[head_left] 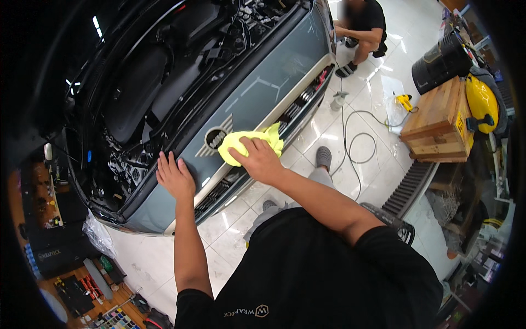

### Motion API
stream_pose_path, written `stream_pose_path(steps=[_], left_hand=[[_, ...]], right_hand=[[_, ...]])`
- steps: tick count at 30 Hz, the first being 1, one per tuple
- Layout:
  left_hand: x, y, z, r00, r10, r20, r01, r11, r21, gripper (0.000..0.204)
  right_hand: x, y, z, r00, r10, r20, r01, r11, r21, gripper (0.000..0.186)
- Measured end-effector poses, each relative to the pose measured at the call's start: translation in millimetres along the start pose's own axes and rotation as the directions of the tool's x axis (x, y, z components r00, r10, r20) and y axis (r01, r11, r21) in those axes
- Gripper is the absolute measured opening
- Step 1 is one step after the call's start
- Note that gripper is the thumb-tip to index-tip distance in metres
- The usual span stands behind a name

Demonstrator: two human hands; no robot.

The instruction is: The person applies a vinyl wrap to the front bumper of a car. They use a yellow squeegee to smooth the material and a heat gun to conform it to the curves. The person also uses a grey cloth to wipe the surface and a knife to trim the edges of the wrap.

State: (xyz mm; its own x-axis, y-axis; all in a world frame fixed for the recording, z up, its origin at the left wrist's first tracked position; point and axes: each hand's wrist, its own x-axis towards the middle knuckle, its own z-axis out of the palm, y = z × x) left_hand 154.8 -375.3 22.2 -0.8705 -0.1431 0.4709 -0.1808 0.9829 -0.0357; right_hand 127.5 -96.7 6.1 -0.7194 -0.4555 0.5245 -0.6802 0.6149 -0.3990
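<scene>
My right hand (257, 163) grips a yellow-green cloth (274, 143), pressed against the front of a grey-blue car panel (287, 60) just right of a winged emblem (215, 137), partly over a cream trim strip (304, 79). My left hand (176, 178) rests on the panel lower and to the left, its fingers stretched apart toward the dark top edge. Above both hands, the open engine bay (145, 93) shows dark covers and parts. Below the trim runs a dark grille (213, 197).
Another person (367, 30) crouches beyond the car's far end. On the tiled floor are a spray bottle (338, 101), a loose cable (361, 162) and a yellow tool (404, 101). At right stand a black drum (438, 63) and wooden crate (427, 123). Tools (90, 288) lie at lower left.
</scene>
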Motion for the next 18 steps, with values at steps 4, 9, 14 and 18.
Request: stream_pose_path(steps=[4,9,14,18], left_hand=[[-1.5,9.0,5.5,0.99,-0.132,0.056,0.127,0.989,0.079,0.041],[4.4,15.6,-7.4,0.935,-0.299,0.191,0.275,0.951,0.142,0.042],[52.4,114.2,-28.4,0.932,-0.271,0.24,0.289,0.956,-0.046,0.04],[97.9,211.9,10.7,0.98,-0.062,0.188,0.102,0.972,-0.214,0.038]], right_hand=[[23.8,115.4,-10.4,0.992,0.076,-0.105,-0.086,0.992,-0.097,0.039],[68.3,338.7,-93.2,0.732,0.65,-0.202,-0.672,0.738,-0.061,0.046],[109.5,318.3,-123.0,0.839,0.542,0.041,-0.528,0.794,0.302,0.038],[73.6,211.3,-59.5,0.999,0.018,0.028,-0.026,0.943,0.332,0.037]])
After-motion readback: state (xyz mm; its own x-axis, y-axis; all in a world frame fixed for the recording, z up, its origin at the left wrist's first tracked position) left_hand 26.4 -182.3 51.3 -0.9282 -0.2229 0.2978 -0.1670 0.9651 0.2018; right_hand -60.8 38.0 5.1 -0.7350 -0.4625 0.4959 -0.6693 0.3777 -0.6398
